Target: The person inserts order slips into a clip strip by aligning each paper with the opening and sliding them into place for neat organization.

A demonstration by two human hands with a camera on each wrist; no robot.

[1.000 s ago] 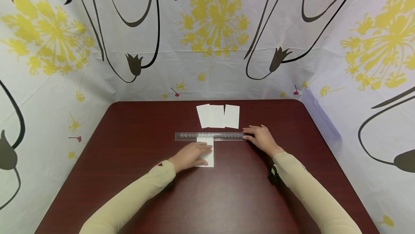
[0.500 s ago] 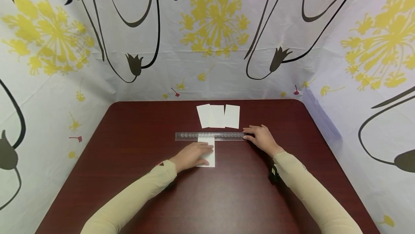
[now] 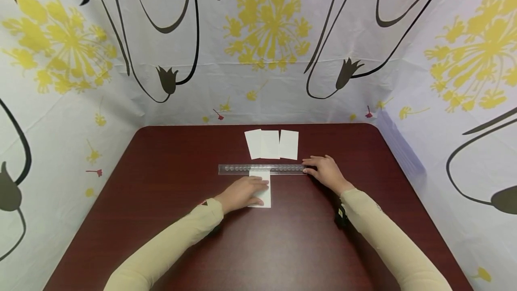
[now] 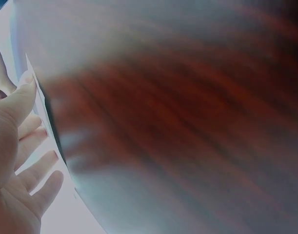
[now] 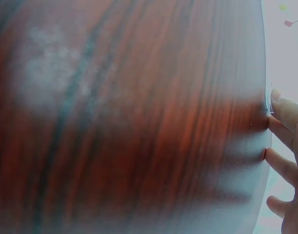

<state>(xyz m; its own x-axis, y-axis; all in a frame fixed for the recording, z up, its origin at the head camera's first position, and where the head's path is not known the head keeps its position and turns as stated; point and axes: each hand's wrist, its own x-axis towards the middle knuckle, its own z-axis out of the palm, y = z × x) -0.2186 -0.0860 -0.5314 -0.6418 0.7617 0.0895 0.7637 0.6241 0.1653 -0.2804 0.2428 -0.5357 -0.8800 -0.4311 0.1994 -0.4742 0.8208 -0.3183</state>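
A white card (image 3: 265, 193) lies on the dark red table, its far end at the clear ruler (image 3: 284, 169). Flat over the card rests my left hand (image 3: 242, 192), fingers extended, covering its left and middle part. In the left wrist view the thumb of my left hand (image 4: 9, 126) is near the card's raised-looking edge, with the other fingers spread. The ruler lies crosswise, and my right hand (image 3: 327, 175) holds its right end between thumb and fingers. In the right wrist view my right hand (image 5: 292, 146) shows at the right edge, thumb at the ruler's tip.
Behind the ruler lie three white cards (image 3: 289, 145) in a row, the left two overlapping. The dark red table (image 3: 173, 156) has rounded far corners. Patterned white cloth (image 3: 266, 98) hangs around its back and sides.
My left hand and the card beneath it have slid a little to the right along the ruler. The ruler, my right hand and the three far cards have stayed in place.
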